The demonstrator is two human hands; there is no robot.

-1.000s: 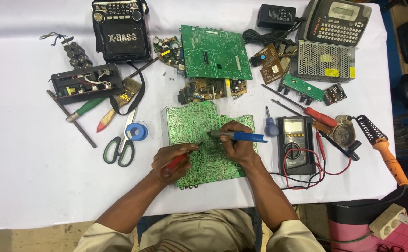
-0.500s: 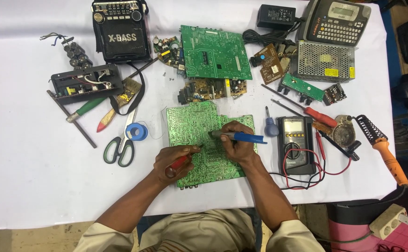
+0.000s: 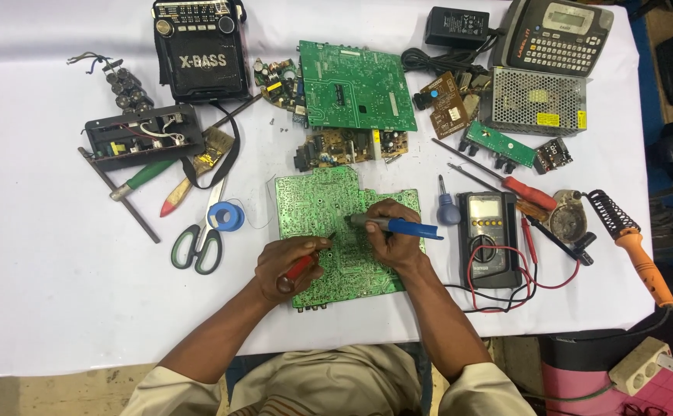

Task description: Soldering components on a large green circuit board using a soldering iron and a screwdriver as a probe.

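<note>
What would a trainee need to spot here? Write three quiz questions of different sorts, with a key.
1. True or false: both hands rest over the light green circuit board.
2. Which hand holds the blue-handled probe? A) left B) right
3. Fill in: the green-handled scissors lie to the ____ of that board in the picture.

Key:
1. True. The left hand and right hand are both over it.
2. B. The left hand grips a red-handled probe.
3. Left, beside the blue roll of tape.
</note>
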